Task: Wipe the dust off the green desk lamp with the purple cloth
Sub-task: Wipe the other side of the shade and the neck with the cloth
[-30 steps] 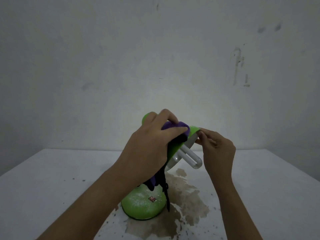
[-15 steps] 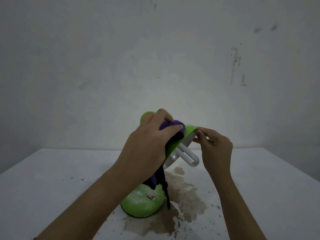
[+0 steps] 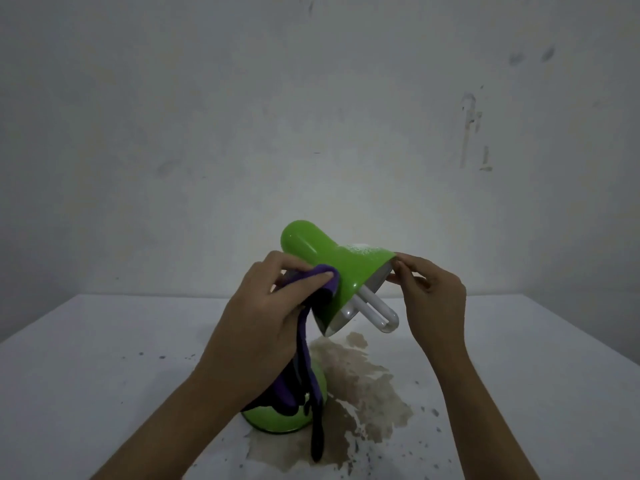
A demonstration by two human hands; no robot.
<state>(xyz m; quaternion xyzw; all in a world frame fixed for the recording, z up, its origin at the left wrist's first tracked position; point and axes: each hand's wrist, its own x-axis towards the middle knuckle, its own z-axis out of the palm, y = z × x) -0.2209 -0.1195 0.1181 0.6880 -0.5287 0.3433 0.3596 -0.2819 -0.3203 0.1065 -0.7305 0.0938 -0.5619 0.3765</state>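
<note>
The green desk lamp [image 3: 332, 268] stands near the middle of the white table [image 3: 104, 358], its round base [image 3: 277, 419] resting at the edge of a brownish stain [image 3: 360, 375]. Its shade is tilted, open end facing down and to the right, with a white U-shaped bulb [image 3: 377, 311] sticking out of it. The left hand [image 3: 263, 327] is closed around the purple cloth [image 3: 304, 358], thumb and fingers bunching the top of it and pressing it against the near left side of the shade, below the rounded cap. The rest of the cloth hangs down in front of the stem and base, its dark tail reaching the table. The right hand [image 3: 429, 296] pinches the far right rim of the shade between thumb and fingertips, the other fingers curled loosely. A patch of pale dust [image 3: 363, 249] shows on top of the shade near that rim. Small dark specks are scattered over the table around the stain. A plain marked wall [image 3: 311, 116] stands behind.
</note>
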